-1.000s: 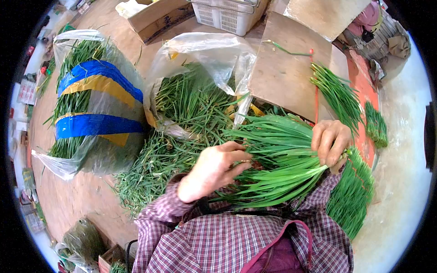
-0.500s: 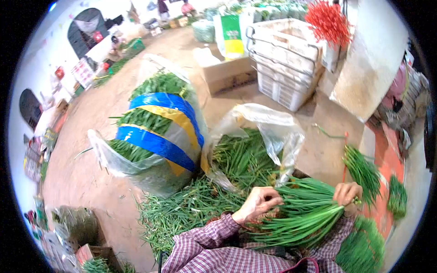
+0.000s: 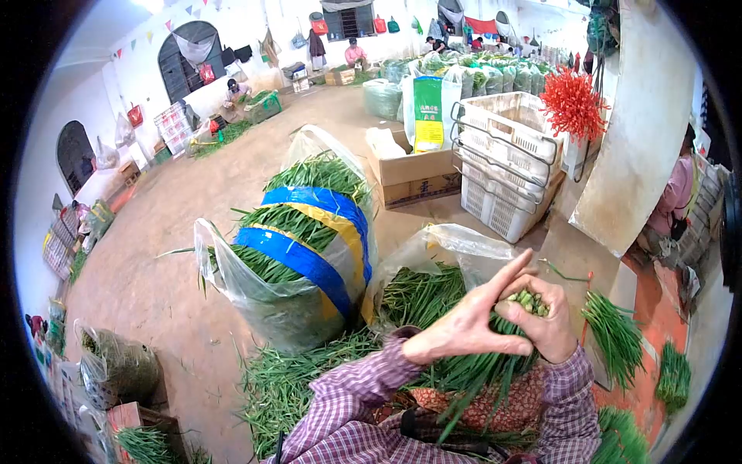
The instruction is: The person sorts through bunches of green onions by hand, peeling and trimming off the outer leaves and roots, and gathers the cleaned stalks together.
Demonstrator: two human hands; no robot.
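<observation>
My right hand (image 3: 550, 313) is wrapped round a bunch of green stalks (image 3: 483, 373), whose cut ends show at the top of the fist and whose leaves hang down over my lap. Beside it, my left hand (image 3: 481, 319) has its fingers spread, with the palm facing the bunch's ends. Loose green leaves (image 3: 290, 387) are heaped below and left of my hands. Just behind the hands stands an open clear bag (image 3: 479, 241) with more green leaves inside.
A full bag with blue and yellow bands (image 3: 297, 259) stands left of centre. Behind are a cardboard box (image 3: 421, 179), stacked white crates (image 3: 502, 174) and red ties (image 3: 573, 104). Tied bunches (image 3: 614, 336) lie at right. People sit far off and at the right edge.
The view has tipped up toward the room. The bunch has turned from lying sideways to hanging with its cut ends up. My left hand has moved from the leaves to the stalk ends and opened.
</observation>
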